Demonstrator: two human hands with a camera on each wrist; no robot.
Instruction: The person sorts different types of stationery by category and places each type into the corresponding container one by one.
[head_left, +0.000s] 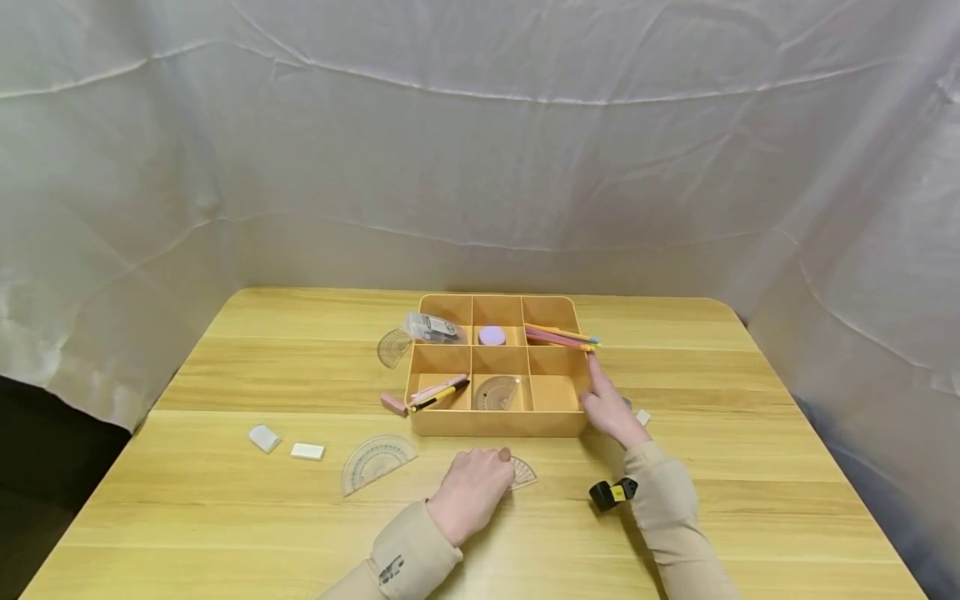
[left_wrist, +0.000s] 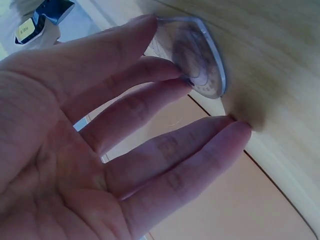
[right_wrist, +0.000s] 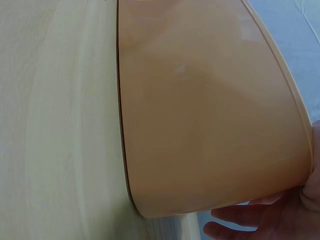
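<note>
My left hand [head_left: 472, 492] is over the table in front of the orange divided organizer box [head_left: 498, 423]. Its thumb and fingertips pinch a clear protractor [left_wrist: 207, 60], which stands tilted at the tabletop in the left wrist view; the other two fingers extend past it. At the box's right wall is my right hand [head_left: 609, 407], holding that wall with the index finger along the rim. The right wrist view shows the hand [right_wrist: 280, 215] partly, at the wall's corner. Inside the box are another protractor [head_left: 495, 393], a purple round item [head_left: 492, 335] and several pencils [head_left: 558, 335].
Left of the box lie a large protractor [head_left: 377, 461], two white erasers [head_left: 307, 451] [head_left: 264, 437] and a pinkish block [head_left: 393, 405]. A small protractor [head_left: 392, 348] leans by a clear package [head_left: 435, 327]. Pens [head_left: 438, 395] overhang the front-left compartment. A small white piece [head_left: 642, 417] lies right.
</note>
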